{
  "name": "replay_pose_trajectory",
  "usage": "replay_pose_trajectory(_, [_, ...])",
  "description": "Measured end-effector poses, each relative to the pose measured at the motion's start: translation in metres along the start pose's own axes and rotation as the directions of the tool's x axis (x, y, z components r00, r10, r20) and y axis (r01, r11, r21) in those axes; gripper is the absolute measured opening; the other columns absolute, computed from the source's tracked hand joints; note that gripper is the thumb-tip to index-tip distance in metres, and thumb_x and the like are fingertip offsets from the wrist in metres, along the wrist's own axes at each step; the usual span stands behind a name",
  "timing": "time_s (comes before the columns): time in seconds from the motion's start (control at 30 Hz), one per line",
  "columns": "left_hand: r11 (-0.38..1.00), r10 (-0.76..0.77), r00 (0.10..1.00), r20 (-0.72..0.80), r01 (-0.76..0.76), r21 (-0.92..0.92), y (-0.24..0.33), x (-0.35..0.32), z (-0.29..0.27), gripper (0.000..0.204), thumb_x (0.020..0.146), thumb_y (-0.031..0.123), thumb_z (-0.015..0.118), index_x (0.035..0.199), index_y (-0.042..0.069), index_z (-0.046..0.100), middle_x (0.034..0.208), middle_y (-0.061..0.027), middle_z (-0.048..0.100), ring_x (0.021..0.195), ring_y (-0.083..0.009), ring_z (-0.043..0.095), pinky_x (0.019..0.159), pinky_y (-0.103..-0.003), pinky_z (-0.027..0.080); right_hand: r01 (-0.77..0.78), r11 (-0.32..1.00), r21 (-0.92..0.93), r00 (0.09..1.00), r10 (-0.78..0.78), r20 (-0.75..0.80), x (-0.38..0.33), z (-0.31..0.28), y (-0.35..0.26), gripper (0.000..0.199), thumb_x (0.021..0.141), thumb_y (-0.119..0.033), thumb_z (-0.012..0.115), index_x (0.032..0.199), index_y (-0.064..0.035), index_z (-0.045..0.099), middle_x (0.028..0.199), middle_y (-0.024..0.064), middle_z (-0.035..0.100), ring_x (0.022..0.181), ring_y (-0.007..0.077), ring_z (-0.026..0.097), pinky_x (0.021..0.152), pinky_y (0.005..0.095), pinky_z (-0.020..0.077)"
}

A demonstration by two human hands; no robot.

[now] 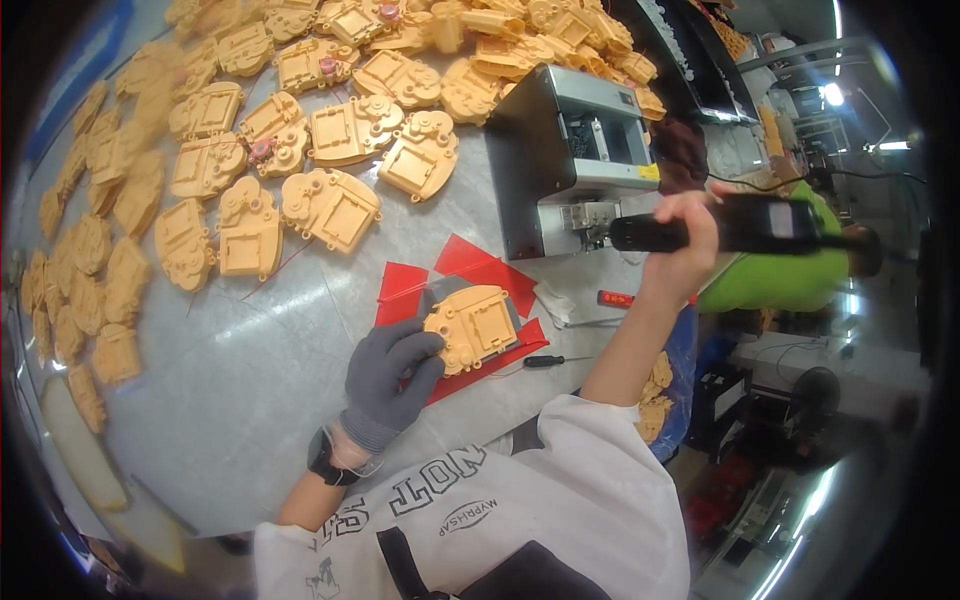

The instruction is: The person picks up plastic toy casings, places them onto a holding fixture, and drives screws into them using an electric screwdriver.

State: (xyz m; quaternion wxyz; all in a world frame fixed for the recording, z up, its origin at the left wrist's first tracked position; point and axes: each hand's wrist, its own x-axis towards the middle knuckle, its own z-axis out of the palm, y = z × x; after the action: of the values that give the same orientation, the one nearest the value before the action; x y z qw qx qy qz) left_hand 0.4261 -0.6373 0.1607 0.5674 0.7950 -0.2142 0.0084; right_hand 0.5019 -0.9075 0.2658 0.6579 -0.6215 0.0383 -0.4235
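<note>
My left hand (392, 385), in a grey knit glove, grips the edge of a yellow plastic housing (478, 328) with its fingers closed over it. The housing lies on a grey block edged with red tape (487, 370). My bare right hand (688, 240) is wrapped around a black electric screwdriver (760, 224), raised at the right. The screwdriver's tip points left, at the front of a grey and black screw feeder (570, 160). From here I cannot tell whether the tip touches the feeder.
Many similar yellow housings (250, 228) spread over the grey table (270, 350), heaped at the back. A small black screwdriver (545, 361) and a red-handled tool (614, 299) lie to the right of the block. Someone in a green top (790, 275) is beyond my right arm.
</note>
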Motion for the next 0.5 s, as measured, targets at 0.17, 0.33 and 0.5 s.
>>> replay_pose_trajectory(0.17, [1.0, 0.027, 0.999, -0.043, -0.028, -0.014, -0.005, -0.002, 0.0, 0.023, 0.07, 0.003, 0.065, 0.092, 0.007, 0.06, 0.093, -0.0102, 0.059, 0.073, -0.0247, 0.056, 0.063, -0.033, 0.044, -0.106, 0.994, 0.029, 0.99, 0.103, 0.099, -0.011, 0.001, 0.0, 0.031, 0.07, 0.002, 0.052, 0.1, 0.0001, 0.044, 0.063, 0.0065, 0.049, 0.051, 0.016, 0.048, 0.056, 0.0296, 0.0426])
replay_pose_trajectory(0.33, [0.999, 0.032, 0.997, -0.064, -0.033, -0.027, -0.005, 0.0, 0.002, 0.023, 0.07, 0.003, 0.065, 0.092, 0.007, 0.06, 0.092, -0.0102, 0.059, 0.074, -0.0256, 0.055, 0.064, -0.033, 0.044, -0.033, 0.991, 0.13, 0.98, 0.007, 0.199, -0.04, -0.008, -0.02, 0.034, 0.073, -0.003, 0.053, 0.105, -0.0008, 0.042, 0.062, 0.0062, 0.046, 0.051, 0.0161, 0.047, 0.057, 0.0315, 0.0422])
replay_pose_trajectory(0.5, [0.998, 0.039, 0.997, -0.068, -0.042, -0.043, -0.005, -0.001, 0.001, 0.022, 0.071, 0.003, 0.064, 0.092, 0.006, 0.06, 0.092, -0.0106, 0.059, 0.074, -0.0261, 0.055, 0.064, -0.034, 0.044, 0.1, 0.995, 0.023, 0.99, -0.102, 0.094, -0.02, 0.009, -0.016, 0.034, 0.072, 0.002, 0.053, 0.104, 0.0014, 0.042, 0.066, 0.0077, 0.05, 0.053, 0.0155, 0.048, 0.057, 0.0298, 0.0441])
